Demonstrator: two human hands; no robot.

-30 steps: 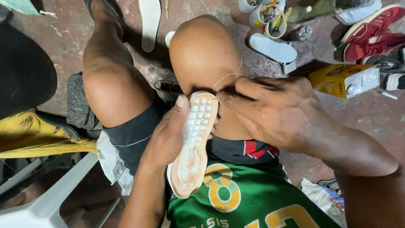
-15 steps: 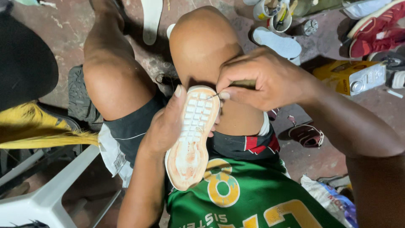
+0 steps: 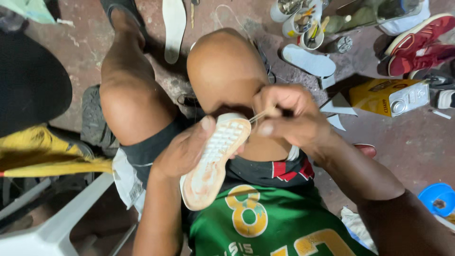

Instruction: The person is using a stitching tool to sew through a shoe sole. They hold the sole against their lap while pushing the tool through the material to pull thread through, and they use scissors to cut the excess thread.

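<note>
- Step in hand, as I judge it: hand-stitching round the toe edge of a shoe, sole up, held in the lap over the green jersey; next move prob. calls for a steady pull on the thread w/ the shoe braced so the stitch seats tight; can't see a needle clearly.
- Left hand: wrapped round the shoe from its left side, thumb pressed on the sole near the toe; fingers hidden beneath, so a closed grip on the shoe.
- Right hand: curled tight just beside the toe; thumb & forefinger pinch a thin pale strand, taut btwn hand & sole edge.
- Shoe sits btwn the two thighs, toe tipped toward the right knee.
- Farther out on the floor: yellow carton right of the knee; pale insole beyond it; cups of small tools by the far edge; red shoes at the far right corner; another insole far centre; blue lid near right edge.
</note>
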